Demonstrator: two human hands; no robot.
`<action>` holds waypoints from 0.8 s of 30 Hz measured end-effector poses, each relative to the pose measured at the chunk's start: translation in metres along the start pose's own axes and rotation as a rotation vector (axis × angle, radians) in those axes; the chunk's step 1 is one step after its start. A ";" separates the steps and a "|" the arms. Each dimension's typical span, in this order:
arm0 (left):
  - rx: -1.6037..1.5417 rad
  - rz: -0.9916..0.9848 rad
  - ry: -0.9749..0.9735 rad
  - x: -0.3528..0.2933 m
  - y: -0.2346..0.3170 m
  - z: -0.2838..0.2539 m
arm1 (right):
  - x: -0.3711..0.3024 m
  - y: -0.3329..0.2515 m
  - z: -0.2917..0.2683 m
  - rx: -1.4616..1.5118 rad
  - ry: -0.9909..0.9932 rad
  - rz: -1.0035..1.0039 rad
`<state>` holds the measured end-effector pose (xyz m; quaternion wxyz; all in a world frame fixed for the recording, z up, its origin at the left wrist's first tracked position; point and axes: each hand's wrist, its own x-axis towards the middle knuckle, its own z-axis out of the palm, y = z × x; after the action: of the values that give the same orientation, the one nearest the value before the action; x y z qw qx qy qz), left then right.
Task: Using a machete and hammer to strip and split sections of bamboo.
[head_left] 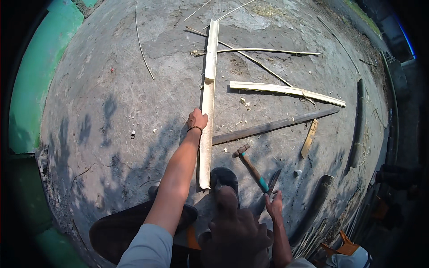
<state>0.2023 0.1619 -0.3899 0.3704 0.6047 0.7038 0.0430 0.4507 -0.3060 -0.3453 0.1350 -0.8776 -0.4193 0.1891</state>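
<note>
My left hand (197, 119) is closed around the edge of a long, split bamboo piece (207, 134), its pale hollow inside facing up. That piece lies lengthwise away from me, with a step in its inner surface near mid-length. My right hand (275, 206) is low on the right, thumb and fingers apart, beside a dark flat blade (273, 179) on the ground. Just above that hand lies a hammer (253, 170) with a wooden handle and teal grip end. Whether my right fingertips touch the blade or the hammer I cannot tell.
Beyond the hammer lie a dark wooden bar (272, 127), a pale split bamboo strip (286, 89) and a short yellowish wood piece (309, 139). Dark bamboo lengths (358, 125) rest at the right. A black slipper (225, 177) is by the bamboo's near end; a green wall (38, 76) stands left.
</note>
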 end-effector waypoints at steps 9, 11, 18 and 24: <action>-0.018 0.173 -0.087 -0.001 0.002 -0.047 | -0.099 0.057 0.061 0.260 -0.413 0.389; 0.091 0.205 -0.020 0.000 -0.015 -0.085 | -0.099 0.063 0.084 0.277 -0.450 0.416; -0.128 0.376 -0.203 -0.053 0.046 -0.198 | -0.080 0.205 0.123 1.045 -0.394 0.417; -0.213 0.371 -0.224 -0.143 -0.009 -0.289 | -0.034 0.008 -0.003 0.539 -0.147 0.225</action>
<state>0.0284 0.1454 -0.1189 0.4937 0.6822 0.5265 0.1169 0.4376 -0.3383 -0.3388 0.3107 -0.8351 -0.2628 0.3702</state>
